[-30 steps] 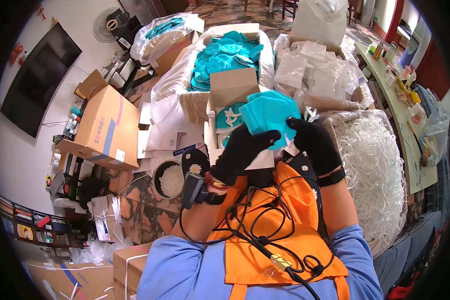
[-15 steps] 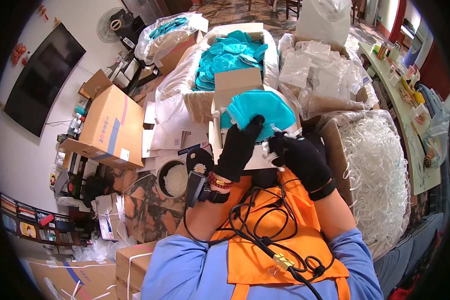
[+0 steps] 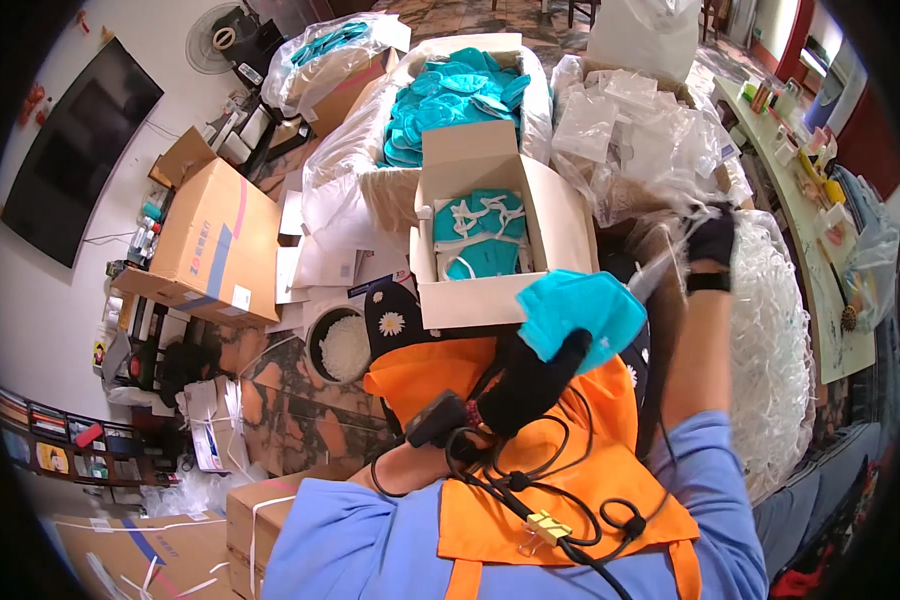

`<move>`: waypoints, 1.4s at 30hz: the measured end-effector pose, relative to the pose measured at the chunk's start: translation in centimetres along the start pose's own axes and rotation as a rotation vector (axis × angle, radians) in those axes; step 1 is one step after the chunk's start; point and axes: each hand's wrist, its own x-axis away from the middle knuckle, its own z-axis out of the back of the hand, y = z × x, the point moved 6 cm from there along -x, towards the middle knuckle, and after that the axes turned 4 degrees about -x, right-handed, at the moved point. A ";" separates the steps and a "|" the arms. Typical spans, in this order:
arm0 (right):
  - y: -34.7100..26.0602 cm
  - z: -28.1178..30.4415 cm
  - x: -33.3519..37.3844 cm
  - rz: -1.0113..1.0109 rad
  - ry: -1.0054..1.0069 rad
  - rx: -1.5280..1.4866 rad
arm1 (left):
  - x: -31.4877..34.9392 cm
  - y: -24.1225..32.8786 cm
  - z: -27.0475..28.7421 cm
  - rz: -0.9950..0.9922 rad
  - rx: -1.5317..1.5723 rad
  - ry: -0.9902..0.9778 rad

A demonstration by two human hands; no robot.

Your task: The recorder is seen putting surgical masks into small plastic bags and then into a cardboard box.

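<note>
The left hand (image 3: 538, 372), in a black glove, is clamping its thumb and fingers on a teal mask (image 3: 582, 312); whether it is one mask or several layered cannot be told. The mask is lying above the lap, just beside the near right corner of an open white box (image 3: 482, 303). Inside that box, more teal masks with white straps (image 3: 480, 232) are lying flat. The right hand (image 3: 711, 238), also gloved, is sitting out to the right, between a carton of clear bags (image 3: 625, 125) and a heap of loose white straps (image 3: 765, 340). It is blurring, so one cannot tell whether its fingers are apart or gripping something. Behind the white box, a lined carton is holding a pile of teal masks (image 3: 460, 95). An orange apron (image 3: 610, 500) is covering the person's lap.
</note>
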 end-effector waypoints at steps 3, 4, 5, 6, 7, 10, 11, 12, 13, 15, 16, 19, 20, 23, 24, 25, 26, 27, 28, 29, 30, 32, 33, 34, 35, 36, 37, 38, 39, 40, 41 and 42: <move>1.5 5.2 -2.5 -0.010 0.150 -0.407 | -1.0 -4.3 -0.4 0.186 0.151 -0.129; 1.1 5.4 -2.5 -0.056 0.089 -0.481 | -2.0 -5.3 0.1 0.216 0.160 -0.118; -0.2 4.4 -1.9 -0.169 -0.017 -0.501 | -2.8 -6.1 1.1 0.243 0.159 -0.044; -1.3 3.4 -1.1 -0.285 -0.128 -0.505 | -3.4 -6.9 2.1 0.316 0.186 0.019; -2.6 2.9 -0.2 -0.397 -0.230 -0.491 | -4.2 -7.0 2.9 0.379 0.214 0.066; -1.6 1.7 2.2 -0.285 -0.133 -0.415 | -6.1 -4.5 4.7 0.453 0.089 0.065; -2.4 0.3 3.3 -0.474 -0.220 -0.584 | -6.4 -4.2 5.4 0.366 -0.031 0.064; -3.8 -0.7 4.5 -0.664 -0.305 -0.745 | -6.7 -3.6 5.7 0.294 -0.086 0.051; -6.5 -1.2 5.1 -0.456 -0.332 -0.678 | -7.1 -2.7 5.9 0.220 -0.142 0.038; -11.9 -2.0 6.8 -0.044 -0.310 -0.531 | -7.7 -2.1 5.9 0.138 -0.227 0.005; -11.9 -3.3 8.0 -0.125 -0.415 -0.643 | -7.8 -2.1 5.9 0.132 -0.263 -0.010; -13.7 -6.6 11.2 -0.825 -0.878 -1.165 | -7.7 -2.4 6.6 0.160 -0.290 0.010; -14.6 -6.4 11.1 -0.850 -0.844 -1.201 | -7.7 -2.7 6.8 0.177 -0.278 0.019; -15.7 -6.0 11.7 -0.868 -0.779 -1.115 | -7.6 -3.6 7.3 0.228 -0.247 0.012; -15.7 -6.0 11.5 -0.810 -0.787 -1.026 | -7.4 -4.0 7.4 0.259 -0.230 0.009; -16.2 -6.1 11.1 -0.751 -0.792 -0.937 | -7.1 -4.4 7.4 0.313 -0.218 0.001; -16.8 -6.0 10.6 -0.689 -0.790 -0.850 | -7.0 -4.8 7.4 0.361 -0.206 -0.009; -17.2 -6.1 10.4 -0.649 -0.754 -0.869 | -6.8 -5.1 7.3 0.409 -0.193 -0.020; -17.5 -6.2 10.2 -0.608 -0.718 -0.886 | -6.7 -5.0 7.0 0.387 -0.160 0.006; -16.4 -7.0 10.8 -0.640 -0.754 -0.939 | -6.7 -4.6 6.7 0.362 -0.129 0.032; -15.4 -7.8 11.4 -0.670 -0.793 -0.994 | -6.7 -4.3 6.6 0.339 -0.100 0.060; -15.7 -8.0 11.6 -0.705 -0.806 -1.124 | -6.6 -4.9 6.9 0.414 -0.118 0.000; -16.5 -7.5 11.4 -0.729 -0.809 -1.155 | -6.5 -5.2 7.1 0.453 -0.128 -0.030; -17.0 -7.3 11.3 -0.754 -0.812 -1.187 | -6.4 -5.4 7.2 0.406 -0.112 -0.047; -16.5 -7.5 11.6 -0.814 -0.770 -1.198 | -6.4 -5.6 7.1 0.354 -0.095 -0.066; -15.8 -7.9 12.1 -0.873 -0.727 -1.208 | -6.1 -6.1 7.1 0.415 -0.005 -0.075; -15.2 -8.0 12.6 -0.933 -0.681 -1.218 | -6.0 -6.5 7.0 0.473 0.084 -0.079; -15.0 -7.4 12.3 -0.912 -0.603 -1.218 | -5.6 -6.7 6.9 0.640 0.242 -0.063; -14.8 -6.4 11.8 -0.891 -0.525 -1.217 | -5.1 -7.0 6.8 0.804 0.404 -0.049; -14.8 -5.5 11.3 -0.870 -0.446 -1.215 | -4.1 -7.9 6.8 0.904 0.478 -0.161; -14.9 -4.6 10.8 -0.870 -0.281 -1.307 | -4.1 -7.7 6.9 0.542 0.277 -0.175; -12.9 -4.0 9.9 -0.626 -0.248 -1.077 | -3.8 -6.9 6.6 0.640 0.338 -0.145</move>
